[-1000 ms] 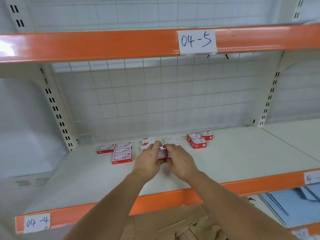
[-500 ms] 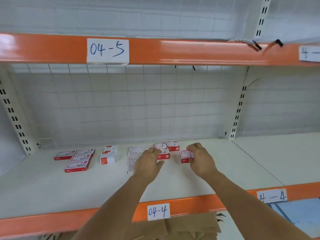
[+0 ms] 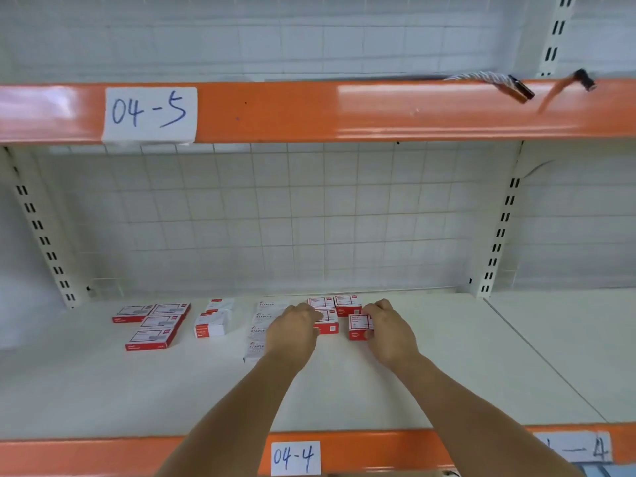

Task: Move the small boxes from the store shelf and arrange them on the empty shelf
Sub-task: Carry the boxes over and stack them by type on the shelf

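— Two hands on the white shelf [image 3: 430,366]?
— Yes. The right hand [image 3: 390,330] grips a red box [image 3: 359,326] beside three others; the left hand [image 3: 292,333] lies curled over a neighbouring box [image 3: 327,321]; its grip is hidden.

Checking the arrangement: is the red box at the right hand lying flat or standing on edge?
Flat. The red box shows its white label face upward on the shelf, with the right hand gripping its side.

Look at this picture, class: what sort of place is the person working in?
Probably a shop or stockroom aisle. Orange-edged metal shelving carries handwritten labels, and small boxes of staples lie in groups on the white shelf, where both hands reach.
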The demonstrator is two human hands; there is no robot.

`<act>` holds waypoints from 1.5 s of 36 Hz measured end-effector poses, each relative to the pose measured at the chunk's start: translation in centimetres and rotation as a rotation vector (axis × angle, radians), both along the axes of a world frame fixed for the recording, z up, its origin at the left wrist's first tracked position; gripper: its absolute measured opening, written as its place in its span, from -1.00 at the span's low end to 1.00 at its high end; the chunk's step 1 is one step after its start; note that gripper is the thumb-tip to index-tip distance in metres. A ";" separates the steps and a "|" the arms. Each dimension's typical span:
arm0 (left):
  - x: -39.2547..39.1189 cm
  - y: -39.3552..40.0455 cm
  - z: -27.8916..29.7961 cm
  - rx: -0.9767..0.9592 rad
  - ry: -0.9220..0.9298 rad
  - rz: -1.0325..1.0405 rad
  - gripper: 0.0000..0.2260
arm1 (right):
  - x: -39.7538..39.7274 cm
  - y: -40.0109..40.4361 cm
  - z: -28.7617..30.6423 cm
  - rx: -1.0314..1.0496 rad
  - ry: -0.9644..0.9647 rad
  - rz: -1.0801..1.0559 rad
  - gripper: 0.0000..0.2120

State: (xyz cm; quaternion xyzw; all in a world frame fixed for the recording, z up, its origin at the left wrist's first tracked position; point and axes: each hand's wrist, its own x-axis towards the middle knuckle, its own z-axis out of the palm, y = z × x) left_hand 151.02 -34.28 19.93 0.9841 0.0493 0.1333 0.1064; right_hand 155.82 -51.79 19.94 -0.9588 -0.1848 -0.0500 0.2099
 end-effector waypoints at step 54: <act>7.0 -10.3 -1.0 -0.327 0.119 -0.043 -0.65 | 6.0 -8.3 -0.9 -0.170 0.045 0.004 -0.57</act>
